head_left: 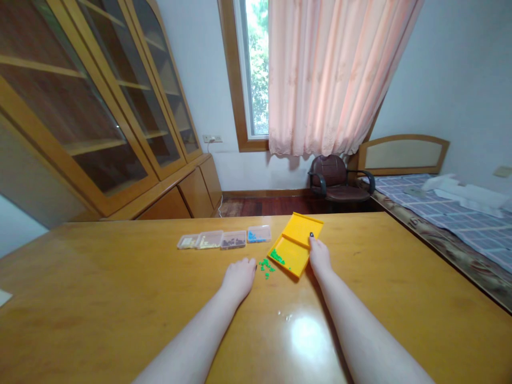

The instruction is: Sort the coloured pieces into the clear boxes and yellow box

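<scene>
A yellow hinged case lies opened out and slightly turned on the table, with green pieces gathered in its left corner. My right hand is closed on the case's right edge, its thumb over the rim. Loose green bits are scattered on the wood just left of the case. Beside them my left hand rests on the table with its fingers curled in; nothing shows in it, though the palm side is hidden.
Behind my left hand stand several clear boxes in a row: one with blue pieces, one with dark pieces, and others with pale contents. Tiny clear bits lie nearer me. Beyond the table are a chair and a bed.
</scene>
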### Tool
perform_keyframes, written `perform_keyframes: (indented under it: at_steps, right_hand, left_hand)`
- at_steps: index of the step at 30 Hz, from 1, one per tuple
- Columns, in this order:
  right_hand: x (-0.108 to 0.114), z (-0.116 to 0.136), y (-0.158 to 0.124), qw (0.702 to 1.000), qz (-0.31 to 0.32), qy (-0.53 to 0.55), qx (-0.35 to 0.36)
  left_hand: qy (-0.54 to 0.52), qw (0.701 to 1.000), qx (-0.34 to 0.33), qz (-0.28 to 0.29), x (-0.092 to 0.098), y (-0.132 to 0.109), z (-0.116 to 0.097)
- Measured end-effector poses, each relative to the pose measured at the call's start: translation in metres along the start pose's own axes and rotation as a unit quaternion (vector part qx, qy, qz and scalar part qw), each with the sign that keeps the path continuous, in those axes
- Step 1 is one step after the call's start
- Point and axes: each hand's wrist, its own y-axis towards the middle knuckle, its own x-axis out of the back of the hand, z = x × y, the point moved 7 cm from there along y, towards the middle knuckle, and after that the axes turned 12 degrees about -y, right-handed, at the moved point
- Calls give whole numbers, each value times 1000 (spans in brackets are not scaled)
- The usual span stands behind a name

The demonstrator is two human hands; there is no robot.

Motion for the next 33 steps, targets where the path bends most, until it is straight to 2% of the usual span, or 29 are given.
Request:
perform_keyframes:
  at_steps: [3,6,12,15,17,19,22,27,33]
  right_hand:
    - [-1,0,0,1000,6,8,-3]
    - [-2,0,0,1000,11,10,0]
    - [-2,-3,2,1000,9,17,-5]
    - [-2,-2,1,1000,0,17,0]
    - [-3,-1,0,1000,0,17,7]
    - [-4,-1,-1,1000,4,18,10]
    - [-5,0,-1,1000,15,23,7]
    - [-2,0,-1,1000,17,6,-4]
    - [-3,2,-2,1000,17,21,-6]
  left_hand:
    - [-10,1000,2,5,1,0,-2]
    - [-38,999,-18,-7,10,4,-14]
    - [-159,979,-113,-61,53,18,-55]
    - [-199,971,-96,-90,65,22,-43]
    - [-186,977,-58,-84,61,21,-23]
    - [-159,986,-22,-47,48,18,-2]
    - [-111,993,-7,-26,31,10,16]
    - [-32,999,8,3,12,6,9]
    - [1,999,31,12,2,14,-2]
